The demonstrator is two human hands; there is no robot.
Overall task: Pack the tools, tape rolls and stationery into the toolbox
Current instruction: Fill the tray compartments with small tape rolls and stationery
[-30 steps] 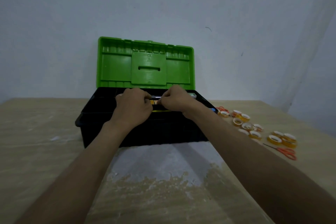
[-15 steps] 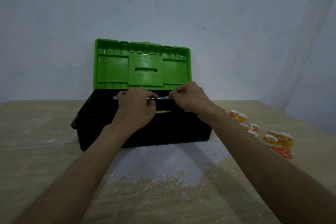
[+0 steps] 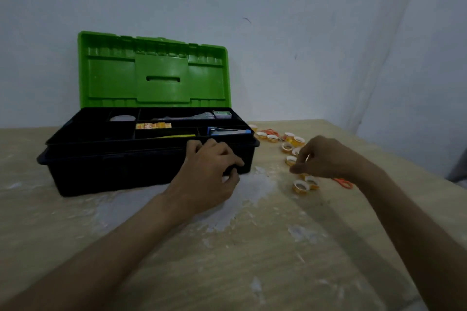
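The left hand [image 3: 212, 171] rests loosely curled on the toolbox [image 3: 126, 166] to keep it still, and the right hand [image 3: 326, 159], fingers bunched over the tape rolls [image 3: 300, 186] on the desk [image 3: 252, 272] beside it (gripping one or not, I cannot tell), should pinch just one roll gently.

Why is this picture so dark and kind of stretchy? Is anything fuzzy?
Head view: the light is dim and bluish, so the black toolbox shows little detail; the wide lens stretches the picture toward its bottom corners; the right hand and the tape rolls by it look slightly soft; no glare shows.
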